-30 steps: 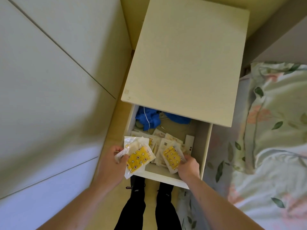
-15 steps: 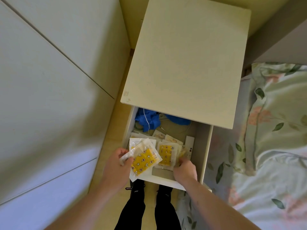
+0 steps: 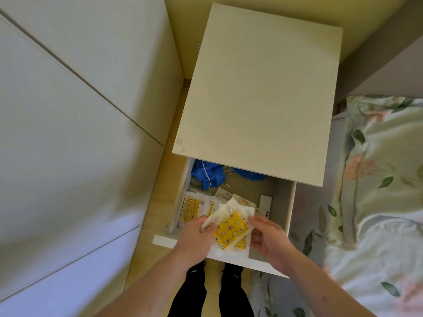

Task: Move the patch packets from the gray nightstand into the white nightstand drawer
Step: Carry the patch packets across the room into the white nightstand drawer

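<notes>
1. Your left hand [image 3: 196, 236] has swung inward since half a second ago: it was out at the drawer's left front corner, now it's over the middle of the white nightstand drawer [image 3: 289, 209], still pinching a small stack of patch packets [image 3: 230, 228] by their left edge.
2. Your right hand [image 3: 267, 236] has come up off the drawer floor. A moment back it was pressed down on the packets near the right front; now it hangs beside the stack, fingers loosely spread, fingertips [image 3: 255, 219] just touching the stack's right edge. No real grip there.
3. The held stack sits tilted over the front half of the drawer, yellow patterned patch facing up.
4. The packet lying flat [image 3: 192, 209] at the left side of the drawer is uncovered now, with more pale packets behind it.
5. The blue cloth [image 3: 208, 173] sits at the back of the drawer, half under the nightstand top [image 3: 258, 88]. Same as before.
6. The floral bedding [image 3: 377, 179] is on your right.
</notes>
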`<state>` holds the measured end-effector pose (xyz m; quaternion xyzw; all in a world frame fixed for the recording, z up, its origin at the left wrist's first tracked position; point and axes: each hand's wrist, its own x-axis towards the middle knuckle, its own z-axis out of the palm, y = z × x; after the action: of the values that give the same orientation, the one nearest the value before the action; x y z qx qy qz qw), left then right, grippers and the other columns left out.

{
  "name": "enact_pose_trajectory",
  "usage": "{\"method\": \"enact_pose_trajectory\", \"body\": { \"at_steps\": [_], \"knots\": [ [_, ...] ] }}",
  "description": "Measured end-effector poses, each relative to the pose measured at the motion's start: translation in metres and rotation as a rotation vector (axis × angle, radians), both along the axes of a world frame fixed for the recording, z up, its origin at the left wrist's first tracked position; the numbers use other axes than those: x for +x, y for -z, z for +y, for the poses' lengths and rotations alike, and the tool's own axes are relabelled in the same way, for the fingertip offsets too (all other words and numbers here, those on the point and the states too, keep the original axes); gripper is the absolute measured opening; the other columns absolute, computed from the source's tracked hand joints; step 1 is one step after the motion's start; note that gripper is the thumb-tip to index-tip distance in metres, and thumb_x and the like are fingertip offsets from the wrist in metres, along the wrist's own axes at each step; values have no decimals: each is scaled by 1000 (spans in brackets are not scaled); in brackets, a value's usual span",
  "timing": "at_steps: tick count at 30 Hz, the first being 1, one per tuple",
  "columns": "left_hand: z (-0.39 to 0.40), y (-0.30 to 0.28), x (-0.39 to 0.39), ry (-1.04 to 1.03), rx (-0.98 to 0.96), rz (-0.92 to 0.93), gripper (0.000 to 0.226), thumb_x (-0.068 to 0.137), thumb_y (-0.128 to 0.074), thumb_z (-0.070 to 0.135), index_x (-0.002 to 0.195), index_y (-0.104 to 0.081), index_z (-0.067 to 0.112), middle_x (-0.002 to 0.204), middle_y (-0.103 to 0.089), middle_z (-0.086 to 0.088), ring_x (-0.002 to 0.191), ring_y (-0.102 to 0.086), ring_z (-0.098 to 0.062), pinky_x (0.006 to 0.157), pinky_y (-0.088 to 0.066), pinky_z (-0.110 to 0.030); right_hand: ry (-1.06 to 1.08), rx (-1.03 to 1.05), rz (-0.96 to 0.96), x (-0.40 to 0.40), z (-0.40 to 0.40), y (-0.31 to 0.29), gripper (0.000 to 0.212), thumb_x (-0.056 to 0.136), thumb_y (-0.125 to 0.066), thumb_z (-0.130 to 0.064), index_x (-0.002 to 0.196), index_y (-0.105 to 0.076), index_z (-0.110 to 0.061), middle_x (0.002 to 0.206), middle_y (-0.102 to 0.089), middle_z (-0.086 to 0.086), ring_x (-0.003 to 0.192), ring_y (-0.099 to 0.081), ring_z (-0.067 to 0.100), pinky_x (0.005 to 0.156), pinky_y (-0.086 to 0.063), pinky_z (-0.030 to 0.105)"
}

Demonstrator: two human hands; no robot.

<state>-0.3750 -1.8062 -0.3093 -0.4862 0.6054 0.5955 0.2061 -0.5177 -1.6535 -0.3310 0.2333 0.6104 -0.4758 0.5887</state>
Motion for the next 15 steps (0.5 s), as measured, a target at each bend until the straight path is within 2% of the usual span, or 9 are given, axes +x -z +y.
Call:
{"method": "enact_pose_trajectory", "body": {
  "at_steps": [2, 5, 7, 9, 11, 13, 15],
  "knots": [
    [0, 3, -2, -5, -22, -4, 25, 106, -46, 36, 105, -70, 28, 97, -73, 2, 94, -70, -17, 86, -61, -46, -54, 26, 74, -5, 2, 5, 20, 104, -57, -14, 119, -69, -8, 106, -79, 12, 99, -76, 29, 96, -58, 47],
    [-1, 9, -5, -164, -37, -44, 23, 106, -46, 32, 101, -68, 28, 99, -73, -1, 94, -70, -17, 87, -61, -43, -80, 75, 144, -12, 3, 15, 17, 102, -59, -12, 114, -71, -10, 102, -79, 10, 95, -77, 28, 91, -60, 46],
    [-4, 19, -6, -306, -64, -104, 19, 106, -47, 30, 100, -65, 29, 101, -72, -1, 95, -70, -19, 87, -61, -45, -92, 153, 218, -18, 4, 25, 15, 101, -62, -16, 112, -72, -14, 99, -80, 6, 93, -77, 26, 90, -61, 47],
    [-6, 32, -6, -393, -121, -153, 13, 105, -51, 25, 108, -64, 26, 108, -71, -2, 97, -70, -22, 83, -62, -46, -107, 236, 286, -22, 6, 37, 13, 101, -62, -23, 110, -71, -21, 98, -79, 1, 92, -77, 23, 91, -61, 48],
    [-8, 43, -8, -394, -200, -213, 11, 102, -56, 18, 110, -60, 25, 114, -69, -3, 99, -68, -24, 71, -61, -36, -125, 293, 326, -23, 7, 46, 15, 101, -61, -26, 112, -71, -24, 99, -78, -1, 93, -75, 22, 92, -61, 46],
    [-9, 53, -11, -368, -229, -279, 18, 99, -63, 14, 115, -60, 21, 118, -68, -5, 103, -68, -27, 62, -53, -25, -159, 319, 333, -20, 7, 53, 15, 100, -60, -26, 111, -71, -24, 99, -77, -1, 93, -74, 21, 87, -61, 41],
    [-8, 61, -16, -315, -236, -344, 25, 97, -65, 13, 120, -57, 19, 121, -67, -8, 108, -68, -29, 67, -54, -28, -227, 332, 344, -14, 3, 56, 16, 100, -58, -23, 109, -71, -24, 99, -76, -2, 91, -72, 19, 76, -58, 31]
  ]
}}
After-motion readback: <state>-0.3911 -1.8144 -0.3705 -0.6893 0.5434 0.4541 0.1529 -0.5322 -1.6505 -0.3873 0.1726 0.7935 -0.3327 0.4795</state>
